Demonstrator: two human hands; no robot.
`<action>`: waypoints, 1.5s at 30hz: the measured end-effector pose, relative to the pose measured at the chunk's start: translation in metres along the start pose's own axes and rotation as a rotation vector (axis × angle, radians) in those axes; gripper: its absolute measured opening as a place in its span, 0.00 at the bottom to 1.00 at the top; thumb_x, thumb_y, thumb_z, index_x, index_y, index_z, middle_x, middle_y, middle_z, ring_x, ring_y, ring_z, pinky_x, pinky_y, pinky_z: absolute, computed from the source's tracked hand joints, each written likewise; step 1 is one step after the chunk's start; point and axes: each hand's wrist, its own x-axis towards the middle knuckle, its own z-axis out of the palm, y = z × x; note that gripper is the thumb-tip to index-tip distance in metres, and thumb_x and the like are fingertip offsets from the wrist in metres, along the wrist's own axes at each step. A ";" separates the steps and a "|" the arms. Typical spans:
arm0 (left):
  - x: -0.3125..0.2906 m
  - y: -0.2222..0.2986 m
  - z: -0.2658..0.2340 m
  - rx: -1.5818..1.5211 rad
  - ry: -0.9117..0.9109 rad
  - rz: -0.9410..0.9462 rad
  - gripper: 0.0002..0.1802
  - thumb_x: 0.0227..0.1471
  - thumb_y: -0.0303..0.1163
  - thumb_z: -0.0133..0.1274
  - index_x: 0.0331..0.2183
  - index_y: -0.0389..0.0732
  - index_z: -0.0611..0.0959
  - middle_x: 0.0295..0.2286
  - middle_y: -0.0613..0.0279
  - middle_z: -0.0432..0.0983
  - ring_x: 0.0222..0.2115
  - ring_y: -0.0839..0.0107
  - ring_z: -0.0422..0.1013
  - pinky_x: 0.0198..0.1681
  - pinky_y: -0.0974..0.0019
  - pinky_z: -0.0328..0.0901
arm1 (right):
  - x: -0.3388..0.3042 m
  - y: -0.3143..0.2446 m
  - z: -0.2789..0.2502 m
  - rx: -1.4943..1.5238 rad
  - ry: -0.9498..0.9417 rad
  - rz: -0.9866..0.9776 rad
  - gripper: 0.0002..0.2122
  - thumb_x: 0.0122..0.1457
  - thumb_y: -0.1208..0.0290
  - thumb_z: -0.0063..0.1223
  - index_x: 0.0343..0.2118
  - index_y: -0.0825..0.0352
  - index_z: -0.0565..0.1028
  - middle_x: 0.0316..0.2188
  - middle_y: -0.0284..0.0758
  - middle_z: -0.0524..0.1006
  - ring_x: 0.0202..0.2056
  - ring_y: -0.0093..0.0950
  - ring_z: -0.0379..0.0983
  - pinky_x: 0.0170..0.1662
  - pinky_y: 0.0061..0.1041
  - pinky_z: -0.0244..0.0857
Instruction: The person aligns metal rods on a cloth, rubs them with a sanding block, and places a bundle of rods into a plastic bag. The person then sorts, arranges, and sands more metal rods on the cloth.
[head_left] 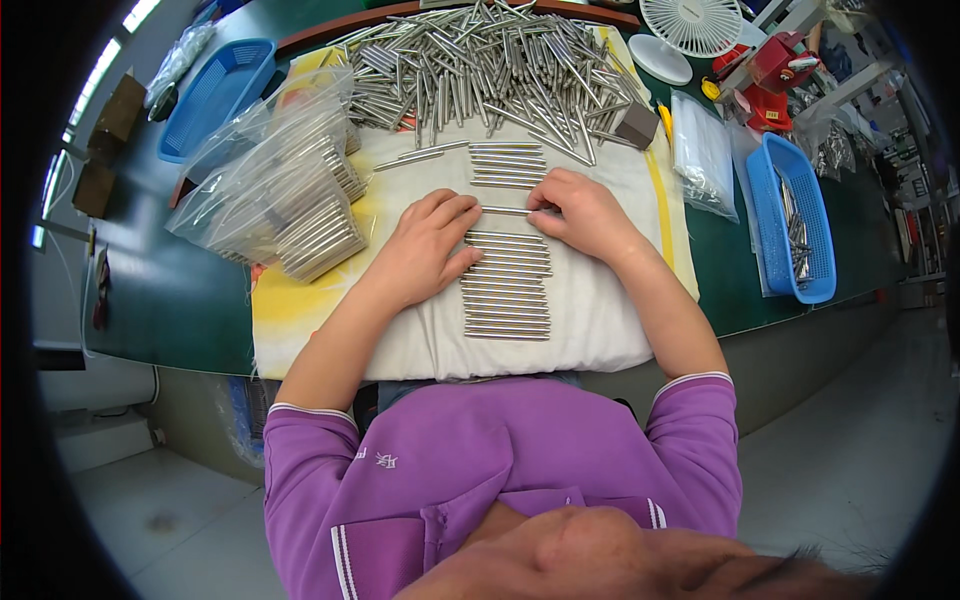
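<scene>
A slim metal rod [506, 210] lies crosswise between my two hands on the white cloth. My right hand [583, 213] pinches its right end between thumb and fingers. My left hand [432, 247] rests palm down, fingertips touching the rod's left end. Its thumb is held apart, against the left ends of a column of rods [507, 300] laid parallel nearer to me. Beyond the rod between my hands, a shorter group of parallel rods [507, 164] lies close together. A few loose rods [421, 155] lie slanted left of that group.
A big heap of rods [490, 75] covers the cloth's far side, with a dark block [636, 126] at its right. Clear bags of rods [318, 225] lie left. Blue baskets [218, 98] stand at both sides; plastic bags [703, 150] and a white fan [692, 25] are right.
</scene>
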 end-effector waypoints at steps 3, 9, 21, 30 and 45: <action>0.001 -0.001 0.002 -0.002 0.034 0.025 0.27 0.51 0.35 0.57 0.53 0.38 0.76 0.54 0.57 0.69 0.57 0.54 0.61 0.61 0.53 0.56 | 0.000 0.002 0.002 -0.074 0.012 -0.040 0.08 0.51 0.71 0.63 0.33 0.65 0.77 0.30 0.35 0.75 0.35 0.32 0.75 0.39 0.29 0.70; 0.002 -0.003 -0.014 -0.065 0.011 0.131 0.18 0.49 0.33 0.60 0.43 0.39 0.83 0.45 0.61 0.77 0.52 0.58 0.68 0.56 0.54 0.60 | -0.001 -0.002 -0.029 0.501 0.073 0.327 0.05 0.57 0.74 0.58 0.31 0.67 0.74 0.26 0.29 0.76 0.29 0.20 0.73 0.35 0.22 0.68; 0.004 0.003 -0.011 -0.021 -0.021 0.097 0.26 0.50 0.36 0.58 0.51 0.38 0.78 0.52 0.57 0.72 0.56 0.56 0.63 0.59 0.53 0.58 | -0.108 0.146 -0.166 0.224 1.668 0.375 0.07 0.59 0.75 0.57 0.35 0.74 0.73 0.28 0.35 0.78 0.29 0.21 0.73 0.35 0.19 0.68; 0.000 -0.003 0.003 0.038 -0.039 0.045 0.35 0.51 0.41 0.56 0.59 0.38 0.70 0.60 0.56 0.63 0.61 0.52 0.56 0.64 0.52 0.51 | -0.099 0.148 -0.160 0.185 1.833 0.320 0.09 0.62 0.71 0.56 0.35 0.72 0.73 0.29 0.32 0.77 0.28 0.16 0.70 0.30 0.17 0.62; 0.003 -0.008 0.011 0.096 -0.048 0.037 0.34 0.57 0.39 0.50 0.61 0.36 0.66 0.64 0.57 0.56 0.64 0.51 0.51 0.67 0.51 0.46 | 0.002 0.003 -0.012 0.045 -0.044 -0.141 0.07 0.52 0.72 0.63 0.34 0.64 0.80 0.30 0.32 0.77 0.36 0.30 0.75 0.40 0.29 0.69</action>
